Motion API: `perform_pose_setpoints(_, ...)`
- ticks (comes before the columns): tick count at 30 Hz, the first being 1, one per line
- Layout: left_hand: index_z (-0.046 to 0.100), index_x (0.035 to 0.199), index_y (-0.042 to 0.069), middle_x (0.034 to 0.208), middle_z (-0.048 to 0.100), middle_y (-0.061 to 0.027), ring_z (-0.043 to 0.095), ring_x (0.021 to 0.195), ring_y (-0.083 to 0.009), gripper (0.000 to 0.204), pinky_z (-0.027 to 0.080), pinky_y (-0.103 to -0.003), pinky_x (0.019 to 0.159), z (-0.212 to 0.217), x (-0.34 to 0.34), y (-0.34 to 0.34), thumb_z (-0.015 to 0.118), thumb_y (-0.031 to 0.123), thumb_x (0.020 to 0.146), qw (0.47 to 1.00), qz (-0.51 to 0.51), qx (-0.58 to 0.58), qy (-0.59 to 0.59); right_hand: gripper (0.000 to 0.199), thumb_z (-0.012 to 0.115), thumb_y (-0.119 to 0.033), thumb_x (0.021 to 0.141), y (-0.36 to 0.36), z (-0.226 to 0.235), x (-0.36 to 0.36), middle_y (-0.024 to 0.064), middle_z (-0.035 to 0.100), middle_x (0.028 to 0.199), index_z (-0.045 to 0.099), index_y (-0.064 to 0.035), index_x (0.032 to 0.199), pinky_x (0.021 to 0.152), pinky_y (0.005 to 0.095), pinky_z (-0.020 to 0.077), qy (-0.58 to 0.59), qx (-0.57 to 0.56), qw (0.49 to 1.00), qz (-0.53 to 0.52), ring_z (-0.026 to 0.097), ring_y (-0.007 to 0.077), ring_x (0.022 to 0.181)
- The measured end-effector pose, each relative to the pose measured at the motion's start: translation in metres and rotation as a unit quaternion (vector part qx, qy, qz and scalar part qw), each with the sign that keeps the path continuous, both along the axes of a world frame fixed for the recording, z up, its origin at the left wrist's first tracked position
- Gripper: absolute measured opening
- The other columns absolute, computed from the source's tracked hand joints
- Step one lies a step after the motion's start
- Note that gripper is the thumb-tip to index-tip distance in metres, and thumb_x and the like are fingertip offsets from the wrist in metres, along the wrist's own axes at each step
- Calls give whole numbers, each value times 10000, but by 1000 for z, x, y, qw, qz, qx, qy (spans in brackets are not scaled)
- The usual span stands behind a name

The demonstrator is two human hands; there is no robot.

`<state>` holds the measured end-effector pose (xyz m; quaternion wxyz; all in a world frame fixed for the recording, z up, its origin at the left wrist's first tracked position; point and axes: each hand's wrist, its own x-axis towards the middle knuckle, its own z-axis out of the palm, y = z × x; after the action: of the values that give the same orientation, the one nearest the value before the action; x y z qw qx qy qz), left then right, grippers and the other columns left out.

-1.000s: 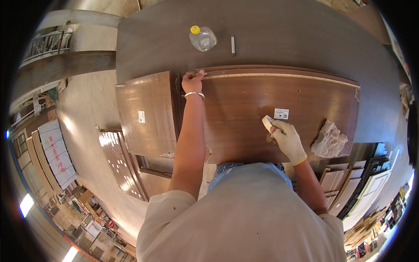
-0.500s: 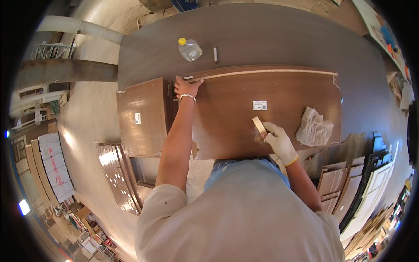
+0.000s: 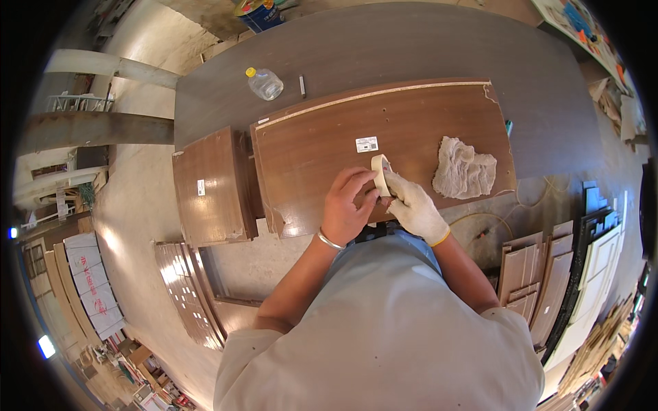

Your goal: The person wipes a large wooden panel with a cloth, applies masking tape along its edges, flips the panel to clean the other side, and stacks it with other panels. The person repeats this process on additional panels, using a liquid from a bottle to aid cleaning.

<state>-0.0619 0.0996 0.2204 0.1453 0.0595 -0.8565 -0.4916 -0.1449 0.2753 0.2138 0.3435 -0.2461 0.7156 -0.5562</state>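
My right hand [image 3: 417,209], in a white knitted glove, grips a roll of pale tape [image 3: 378,172] held on edge above the near side of a brown panel [image 3: 322,151]. My bare left hand [image 3: 347,205], with a bangle at the wrist, meets the roll from the left. Its fingers are curled, with index finger and thumb against the tape; the exact fingertip contact is partly hidden. A white label [image 3: 367,144] lies on the panel just beyond the roll. To the right, a crumpled beige cloth [image 3: 465,170] rests on the panel.
A second brown panel stack [image 3: 209,188] is at the left. Behind lie a clear yellow-capped bottle [image 3: 265,85] and a marker [image 3: 302,86] on the dark tabletop [image 3: 411,41]. Panels [image 3: 534,274] lean at the lower right; a cable [image 3: 490,216] lies on the floor.
My left hand has come off the panel's far left corner and moved to the tape roll. The right hand brought the roll slightly left. The panel now appears tilted in view.
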Motion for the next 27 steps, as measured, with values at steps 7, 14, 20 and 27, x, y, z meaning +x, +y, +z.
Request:
perform_pose_setpoints(7,711,1170,30,1117,646,-144,663,976,-318,342,560,-386,820,23,14,20,808,0,844,999,34,14,10,438,578,24,849,17,24,5,231,649,942,568,18,1287,818,445,533,-16,-54,998,33,648,416,875)
perform_pose_setpoints(14,699,1131,21,1043,658,-139,634,907,-325,284,537,-401,771,35,26,43,766,-45,864,997,68,-26,38,566,625,54,782,27,24,9,269,658,1042,523,19,1337,869,560,494,207,-68,974,64,620,504,1028)
perform_pose_setpoints(20,687,1088,8,978,658,-128,615,862,-319,261,517,-411,724,32,35,58,735,-92,852,990,107,-62,70,652,637,60,786,30,25,19,207,650,937,486,-6,1417,968,561,507,291,-53,954,54,624,475,935)
perform_pose_setpoints(27,681,1080,-5,980,649,-116,661,841,-228,215,551,-316,756,28,39,72,670,-134,909,984,138,-41,102,745,632,61,792,36,21,29,181,650,922,439,-8,1508,1027,560,498,312,-29,949,44,635,449,938)
